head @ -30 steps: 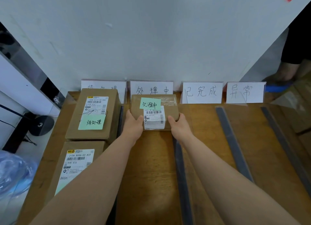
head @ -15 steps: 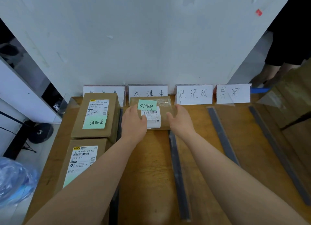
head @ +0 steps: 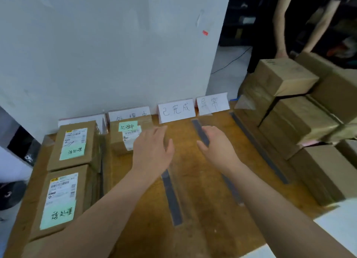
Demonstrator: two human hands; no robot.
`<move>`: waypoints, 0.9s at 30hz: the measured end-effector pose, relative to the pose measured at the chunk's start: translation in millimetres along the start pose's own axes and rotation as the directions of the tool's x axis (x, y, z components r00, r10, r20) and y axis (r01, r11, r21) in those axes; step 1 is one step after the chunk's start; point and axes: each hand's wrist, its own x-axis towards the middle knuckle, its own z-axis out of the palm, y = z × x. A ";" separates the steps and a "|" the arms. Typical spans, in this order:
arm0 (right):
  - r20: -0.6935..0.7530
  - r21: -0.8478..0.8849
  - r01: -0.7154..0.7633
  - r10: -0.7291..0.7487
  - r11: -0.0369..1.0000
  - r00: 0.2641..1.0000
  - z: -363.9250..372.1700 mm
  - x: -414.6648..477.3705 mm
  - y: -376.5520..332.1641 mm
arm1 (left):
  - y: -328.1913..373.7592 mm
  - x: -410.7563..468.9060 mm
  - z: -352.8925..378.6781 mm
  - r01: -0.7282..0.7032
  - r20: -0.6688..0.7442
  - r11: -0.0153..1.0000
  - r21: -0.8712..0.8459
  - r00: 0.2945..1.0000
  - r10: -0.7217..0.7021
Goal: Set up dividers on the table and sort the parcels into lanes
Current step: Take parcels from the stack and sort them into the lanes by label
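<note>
Both hands, left (head: 152, 151) and right (head: 218, 149), hovered open and empty above the desk (head: 193, 228). At two o'clock, the stacked parcels (head: 289, 111) looked precarious; a careless grab might topple them onto the dividers (head: 172, 198).

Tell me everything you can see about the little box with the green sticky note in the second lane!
The small parcel is a flat brown cardboard box lying at the far end of the second lane, against the white sign card behind it. A green sticky note with handwriting sits on top, partly covering a white barcode label. Shiny tape seems to cross its top. The left hand hovers in front, hiding its near right corner; neither hand holds it.
</note>
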 end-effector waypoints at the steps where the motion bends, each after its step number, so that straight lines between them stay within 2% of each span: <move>1: -0.018 -0.019 -0.009 0.009 1.000 1.000 -10.3 -10.8 13.3 | 15.0 -5.3 3.5 -0.036 0.009 0.999 0.004 0.999 0.036; 10: -0.075 -0.129 -0.136 0.127 0.982 0.989 -107.4 -114.0 169.4 | 187.7 -62.9 62.4 -0.236 0.096 0.971 0.024 0.968 0.233; 17: -0.124 -0.090 -0.299 0.288 0.950 0.950 -179.3 -186.1 292.6 | 315.4 -103.3 131.5 -0.320 0.151 0.942 -0.101 0.931 0.332; 27: -0.083 0.143 -0.527 0.541 0.837 0.837 -203.9 -209.0 418.1 | 403.4 -106.6 222.9 -0.258 0.363 0.938 -0.231 0.872 0.329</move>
